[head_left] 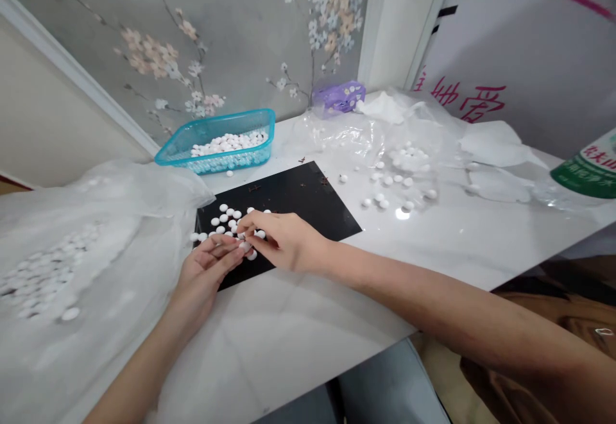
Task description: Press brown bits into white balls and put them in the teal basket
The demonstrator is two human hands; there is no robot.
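My left hand [205, 273] pinches a small white button-like disc [245, 246] between thumb and fingertips, over the lower edge of a black mat [308, 199]. From the right, my right hand [286, 239] meets it, thumb and forefinger closed together right at that disc. Whatever those right fingers grip is too small to make out. Several more white discs [220, 229] lie loose on the mat around and behind my fingertips, partly covered by the hands. Tiny dark brown bits [324, 181] are scattered over the mat's far part.
A blue plastic basket [168, 156] full of white discs stands behind the mat. On the left a translucent bag [120, 340] holds many more. Clear plastic bags [337, 134], loose discs [387, 181], a purple packet [339, 97] and a green-labelled bottle [590, 170] are on the right.
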